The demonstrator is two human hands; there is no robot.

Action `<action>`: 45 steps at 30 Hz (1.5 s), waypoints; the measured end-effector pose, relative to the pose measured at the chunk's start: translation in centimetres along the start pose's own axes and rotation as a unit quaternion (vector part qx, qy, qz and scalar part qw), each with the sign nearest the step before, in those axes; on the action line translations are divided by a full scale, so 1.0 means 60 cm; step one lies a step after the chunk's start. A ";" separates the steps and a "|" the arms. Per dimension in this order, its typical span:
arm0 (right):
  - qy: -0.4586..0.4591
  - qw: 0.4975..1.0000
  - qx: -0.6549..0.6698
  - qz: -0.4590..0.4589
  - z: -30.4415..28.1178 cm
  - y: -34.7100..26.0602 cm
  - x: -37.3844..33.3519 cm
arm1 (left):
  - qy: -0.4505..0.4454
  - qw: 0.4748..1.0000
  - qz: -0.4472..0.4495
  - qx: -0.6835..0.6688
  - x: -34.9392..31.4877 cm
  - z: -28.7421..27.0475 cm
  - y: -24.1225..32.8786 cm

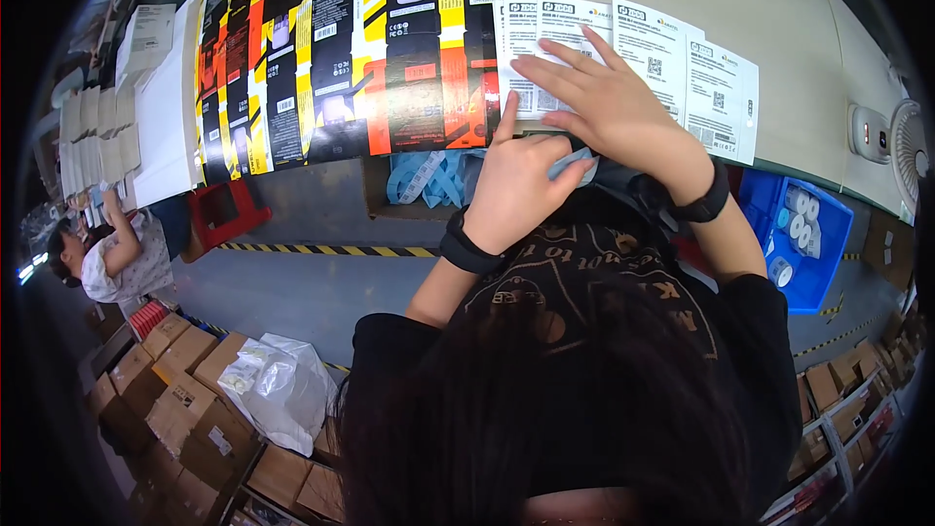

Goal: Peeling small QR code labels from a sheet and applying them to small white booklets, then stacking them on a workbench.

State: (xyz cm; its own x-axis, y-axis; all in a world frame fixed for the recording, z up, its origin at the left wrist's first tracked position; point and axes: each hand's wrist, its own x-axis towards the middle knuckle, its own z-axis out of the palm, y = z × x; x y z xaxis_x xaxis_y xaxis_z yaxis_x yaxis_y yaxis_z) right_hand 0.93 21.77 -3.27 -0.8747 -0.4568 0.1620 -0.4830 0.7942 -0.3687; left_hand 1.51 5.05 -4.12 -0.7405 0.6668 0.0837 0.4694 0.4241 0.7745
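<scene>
White printed sheets (723,109) with small square codes lie overlapping in a row along the table's near edge. My right hand (616,105) rests over the middle ones, palm down with its fingers spread. Beside it, at the row's left end, my left hand (521,180) stretches its index finger onto a sheet. The other fingers of that hand are curled round a light blue strip (573,166), most of it hidden. Flat black, yellow and red printed packaging sheets (336,68) adjoin the row on the left.
Below the table edge, a box holds crumpled light blue strips (429,178). A blue bin (823,253) with white rolls stands right, under a small fan (906,141). Left are a red stool (229,212) and a seated person (127,253). Cardboard boxes (185,409) are stacked behind.
</scene>
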 end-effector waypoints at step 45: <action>0.141 0.744 0.604 0.248 -0.030 -0.040 -0.074 | 0.116 0.989 0.002 -0.091 0.035 -0.027 0.031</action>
State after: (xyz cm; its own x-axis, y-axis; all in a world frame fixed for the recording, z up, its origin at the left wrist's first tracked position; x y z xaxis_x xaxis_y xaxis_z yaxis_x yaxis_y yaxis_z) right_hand 5.92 22.62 -1.46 -0.9893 0.0098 -0.1456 0.1415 -0.1812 -0.9732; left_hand 0.05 6.23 -1.50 -0.8395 0.5003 0.2121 0.3933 0.2902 0.8724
